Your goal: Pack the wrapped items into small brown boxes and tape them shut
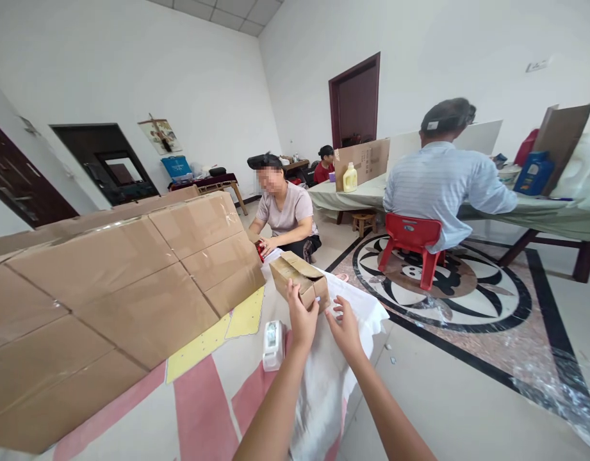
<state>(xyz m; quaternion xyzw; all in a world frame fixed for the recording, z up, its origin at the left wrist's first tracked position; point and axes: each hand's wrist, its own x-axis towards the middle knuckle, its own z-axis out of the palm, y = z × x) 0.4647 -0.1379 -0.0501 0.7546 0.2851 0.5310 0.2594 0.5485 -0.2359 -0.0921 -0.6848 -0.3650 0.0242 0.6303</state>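
Note:
A small brown cardboard box [291, 272] sits on the white cloth in front of me, its top flap slightly raised at the right side. My left hand [302, 315] holds the near end of this box, fingers on its side and thumb toward the front corner. Beside that corner is my right hand [346, 328], fingers spread and curved, nothing held; whether its thumb touches the cardboard I cannot tell. Left of my left wrist stands a white plastic object [274, 346] with a clear window, whose kind I cannot make out.
A wall of taped cardboard boxes [131, 288] fills the left side of the table. Across from me a crouching person [287, 211] handles something red. Another person [432, 179] sits on a red chair [412, 234] at a green-covered table [530, 214] with bottles.

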